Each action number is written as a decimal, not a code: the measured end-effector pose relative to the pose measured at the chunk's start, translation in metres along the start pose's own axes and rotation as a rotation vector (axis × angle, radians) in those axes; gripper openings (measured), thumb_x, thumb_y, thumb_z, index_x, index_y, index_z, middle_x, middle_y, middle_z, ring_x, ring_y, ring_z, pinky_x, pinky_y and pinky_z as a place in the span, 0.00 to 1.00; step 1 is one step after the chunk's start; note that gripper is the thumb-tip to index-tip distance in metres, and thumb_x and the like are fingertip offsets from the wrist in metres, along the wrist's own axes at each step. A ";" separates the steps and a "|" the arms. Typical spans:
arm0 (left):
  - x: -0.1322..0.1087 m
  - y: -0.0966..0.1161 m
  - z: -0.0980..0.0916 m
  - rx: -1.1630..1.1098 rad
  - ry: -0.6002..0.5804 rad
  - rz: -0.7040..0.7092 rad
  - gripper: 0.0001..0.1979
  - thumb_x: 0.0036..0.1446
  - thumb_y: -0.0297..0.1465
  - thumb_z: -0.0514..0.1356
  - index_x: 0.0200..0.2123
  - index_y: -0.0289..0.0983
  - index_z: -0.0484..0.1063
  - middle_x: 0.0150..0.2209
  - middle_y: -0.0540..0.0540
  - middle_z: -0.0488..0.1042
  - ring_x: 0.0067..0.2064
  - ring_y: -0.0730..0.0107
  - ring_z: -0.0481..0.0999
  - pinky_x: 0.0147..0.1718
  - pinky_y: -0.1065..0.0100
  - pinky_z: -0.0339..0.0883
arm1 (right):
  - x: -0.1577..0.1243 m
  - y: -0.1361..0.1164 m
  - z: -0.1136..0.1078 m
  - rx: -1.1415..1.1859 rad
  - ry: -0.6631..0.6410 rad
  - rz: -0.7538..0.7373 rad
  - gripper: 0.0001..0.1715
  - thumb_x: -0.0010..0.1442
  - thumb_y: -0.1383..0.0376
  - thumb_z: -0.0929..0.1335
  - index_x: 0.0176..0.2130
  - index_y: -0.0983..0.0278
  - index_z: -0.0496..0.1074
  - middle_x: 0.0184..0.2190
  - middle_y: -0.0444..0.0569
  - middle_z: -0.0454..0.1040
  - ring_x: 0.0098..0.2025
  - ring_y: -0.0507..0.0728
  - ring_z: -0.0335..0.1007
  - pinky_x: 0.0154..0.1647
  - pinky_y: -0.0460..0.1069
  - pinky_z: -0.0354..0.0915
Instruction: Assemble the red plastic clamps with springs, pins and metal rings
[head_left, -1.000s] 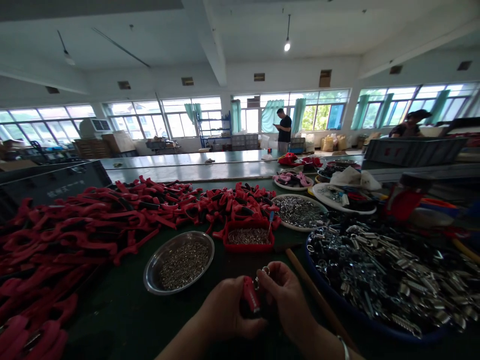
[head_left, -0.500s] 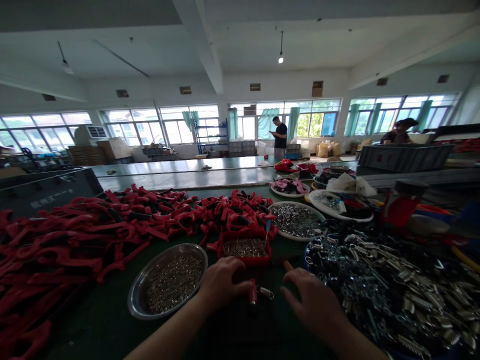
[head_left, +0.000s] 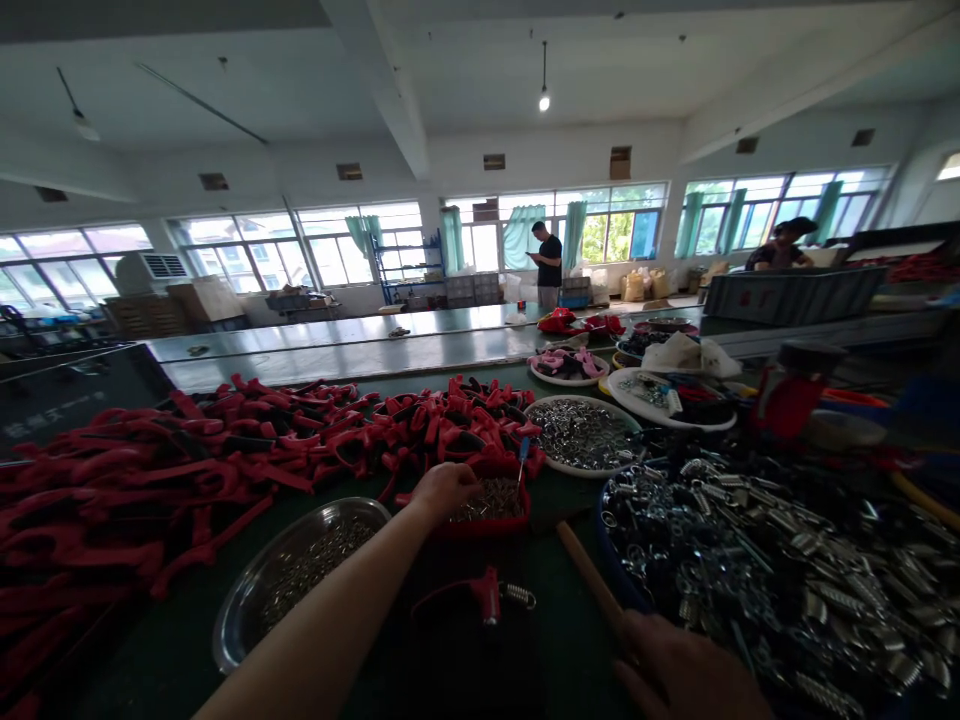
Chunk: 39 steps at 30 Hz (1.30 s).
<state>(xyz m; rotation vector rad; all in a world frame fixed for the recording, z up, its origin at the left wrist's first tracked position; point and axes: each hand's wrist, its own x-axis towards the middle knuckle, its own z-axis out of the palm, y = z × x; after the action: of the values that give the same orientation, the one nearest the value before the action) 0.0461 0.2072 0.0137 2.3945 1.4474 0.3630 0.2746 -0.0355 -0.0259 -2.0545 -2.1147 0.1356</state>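
Left hand (head_left: 445, 490) at tray (head_left: 484, 527); right hand (head_left: 686, 668) on hammer (head_left: 589, 572).
Left fingers bent over pins (head_left: 496, 497), hold cannot be told; right wrapped round handle. Red part (head_left: 490, 597) lies on table (head_left: 566, 650), spring (head_left: 517, 595) at right.

2 bare hands in view, well apart. Left forearm (head_left: 330, 620) bare, extended, slanting from near left toward the far middle. Left wrist (head_left: 421, 512) close to straight. Left hand (head_left: 448, 489) the farther of the 2, palm down, fingers bent, pointing right; tips partly hidden, pinch unclear. Right hand (head_left: 679, 665) at near right, low, in shadow, back up, fingers toward the left; how far closed, too dark to read.
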 end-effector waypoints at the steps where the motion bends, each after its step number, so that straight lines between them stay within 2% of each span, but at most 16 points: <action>1: -0.002 -0.003 -0.003 -0.033 0.037 -0.005 0.09 0.52 0.36 0.60 0.33 0.38 0.74 0.38 0.46 0.74 0.43 0.66 0.71 0.44 0.65 0.62 | 0.000 0.000 0.001 0.011 0.002 -0.009 0.11 0.55 0.66 0.61 0.38 0.59 0.70 0.34 0.50 0.76 0.35 0.59 0.75 0.32 0.51 0.69; 4: -0.013 -0.003 -0.007 -0.154 0.078 0.001 0.13 0.53 0.38 0.56 0.35 0.36 0.75 0.36 0.46 0.75 0.39 0.66 0.73 0.39 0.69 0.64 | -0.002 0.002 0.003 0.047 0.026 -0.032 0.10 0.56 0.66 0.61 0.36 0.59 0.70 0.32 0.48 0.75 0.33 0.58 0.74 0.32 0.50 0.68; 7: -0.038 0.007 0.001 -0.273 0.008 0.043 0.16 0.53 0.40 0.55 0.36 0.34 0.73 0.31 0.48 0.77 0.33 0.70 0.74 0.31 0.72 0.65 | -0.004 0.001 0.002 0.093 0.042 -0.041 0.09 0.56 0.66 0.61 0.35 0.60 0.69 0.32 0.47 0.74 0.32 0.56 0.73 0.32 0.49 0.67; 9: -0.060 0.014 0.010 -0.315 -0.047 0.071 0.15 0.50 0.41 0.57 0.33 0.34 0.74 0.28 0.49 0.77 0.30 0.71 0.74 0.27 0.73 0.64 | -0.006 -0.002 0.000 0.100 0.034 -0.030 0.08 0.56 0.67 0.61 0.34 0.60 0.69 0.32 0.47 0.73 0.32 0.56 0.73 0.31 0.49 0.66; 13: -0.088 0.019 0.022 -0.307 -0.066 0.089 0.14 0.50 0.41 0.58 0.29 0.35 0.73 0.26 0.50 0.76 0.28 0.71 0.73 0.26 0.74 0.62 | -0.007 -0.009 -0.005 0.074 0.031 -0.007 0.07 0.55 0.69 0.61 0.32 0.61 0.68 0.32 0.48 0.73 0.33 0.57 0.72 0.32 0.50 0.65; 19: -0.094 0.024 0.022 -0.162 0.001 0.105 0.12 0.53 0.40 0.56 0.29 0.38 0.72 0.28 0.50 0.75 0.31 0.70 0.73 0.29 0.72 0.60 | -0.010 -0.010 -0.005 0.044 0.026 -0.008 0.09 0.55 0.70 0.61 0.33 0.61 0.69 0.33 0.48 0.73 0.34 0.57 0.72 0.33 0.50 0.67; 22: -0.098 0.031 0.018 -0.046 0.029 0.136 0.10 0.53 0.39 0.56 0.30 0.39 0.72 0.31 0.49 0.75 0.34 0.68 0.72 0.31 0.71 0.59 | -0.017 -0.005 0.000 0.029 0.050 -0.014 0.14 0.55 0.68 0.61 0.42 0.62 0.70 0.40 0.53 0.73 0.41 0.60 0.72 0.40 0.52 0.68; 25: -0.102 0.038 0.017 0.054 0.022 0.193 0.08 0.54 0.36 0.57 0.31 0.40 0.72 0.33 0.49 0.74 0.35 0.67 0.72 0.32 0.70 0.58 | -0.026 -0.002 0.008 0.025 0.063 0.016 0.26 0.55 0.66 0.61 0.54 0.66 0.64 0.51 0.60 0.67 0.51 0.63 0.66 0.48 0.56 0.66; 29: -0.105 0.043 0.018 0.124 0.017 0.226 0.08 0.55 0.36 0.56 0.31 0.40 0.73 0.33 0.48 0.74 0.34 0.68 0.73 0.32 0.70 0.59 | -0.027 -0.002 0.004 0.140 0.004 0.135 0.32 0.53 0.66 0.60 0.57 0.73 0.60 0.55 0.62 0.64 0.55 0.65 0.62 0.54 0.58 0.60; 32: -0.113 0.039 0.014 0.113 0.046 0.265 0.12 0.58 0.39 0.52 0.34 0.42 0.74 0.36 0.49 0.75 0.38 0.67 0.72 0.37 0.69 0.60 | -0.025 -0.001 -0.011 0.460 -0.060 0.228 0.35 0.52 0.63 0.61 0.58 0.75 0.58 0.55 0.60 0.63 0.55 0.62 0.61 0.54 0.53 0.60; 34: -0.123 0.031 0.011 0.073 0.061 0.314 0.18 0.53 0.46 0.55 0.42 0.44 0.72 0.43 0.48 0.74 0.45 0.62 0.70 0.44 0.65 0.60 | -0.029 0.000 -0.019 0.640 -0.047 0.224 0.34 0.53 0.61 0.62 0.57 0.72 0.59 0.54 0.57 0.65 0.54 0.60 0.63 0.52 0.50 0.63; 37: -0.137 0.016 0.014 -0.002 0.047 0.291 0.40 0.34 0.54 0.63 0.51 0.42 0.66 0.50 0.44 0.70 0.51 0.53 0.66 0.50 0.58 0.56 | -0.044 -0.002 -0.022 0.591 0.109 0.098 0.32 0.52 0.62 0.64 0.56 0.66 0.62 0.55 0.54 0.65 0.54 0.61 0.63 0.50 0.50 0.64; 38: -0.140 0.013 0.017 -0.027 0.050 0.259 0.42 0.32 0.53 0.64 0.51 0.41 0.66 0.50 0.43 0.70 0.50 0.52 0.66 0.50 0.57 0.57 | -0.049 -0.005 -0.022 0.531 0.157 0.044 0.32 0.52 0.63 0.65 0.56 0.64 0.62 0.55 0.53 0.65 0.54 0.61 0.64 0.50 0.50 0.64; 39: -0.142 0.011 0.020 -0.050 0.061 0.229 0.39 0.33 0.52 0.65 0.50 0.41 0.67 0.49 0.43 0.71 0.49 0.53 0.67 0.49 0.58 0.58 | -0.052 -0.008 -0.021 0.476 0.188 -0.008 0.32 0.52 0.64 0.64 0.57 0.62 0.61 0.55 0.52 0.66 0.52 0.60 0.65 0.49 0.49 0.65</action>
<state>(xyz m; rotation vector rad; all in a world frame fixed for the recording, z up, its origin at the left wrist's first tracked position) -0.0027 0.0732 -0.0075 2.5343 1.1749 0.5239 0.2719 -0.0889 -0.0074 -1.7060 -1.7678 0.3870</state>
